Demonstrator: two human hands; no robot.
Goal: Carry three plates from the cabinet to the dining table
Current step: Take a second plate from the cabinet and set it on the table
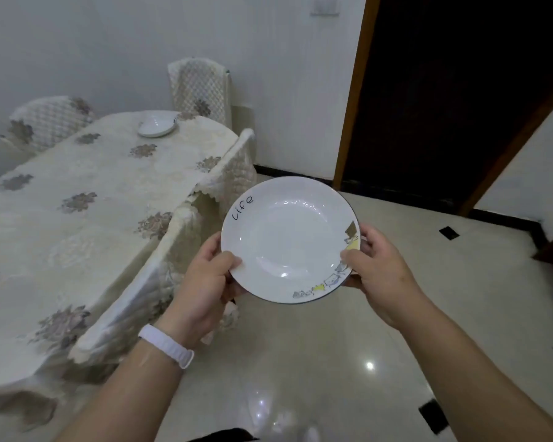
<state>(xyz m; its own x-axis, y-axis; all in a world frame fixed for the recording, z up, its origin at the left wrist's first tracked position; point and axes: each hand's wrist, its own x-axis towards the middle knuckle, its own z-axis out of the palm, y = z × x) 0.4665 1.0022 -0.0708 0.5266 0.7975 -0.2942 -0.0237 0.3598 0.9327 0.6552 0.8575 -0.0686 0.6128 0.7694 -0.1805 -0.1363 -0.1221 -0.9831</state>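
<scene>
I hold a white plate (288,237) with the word "Life" and small drawings on its rim, level in front of me above the floor. My left hand (208,279) grips its left edge, thumb on top. My right hand (380,266) grips the right edge, thumb over the drawings. The dining table (77,218), under a cream floral cloth, stretches to my left. Another white plate (157,124) lies at its far end.
Chairs with quilted cream covers stand round the table: one (134,298) close by my left arm, another (233,167) beyond it, one (198,87) at the far end, one (48,122) at the far left. A dark doorway (444,106) opens to the right. Glossy tiled floor (364,346) lies ahead.
</scene>
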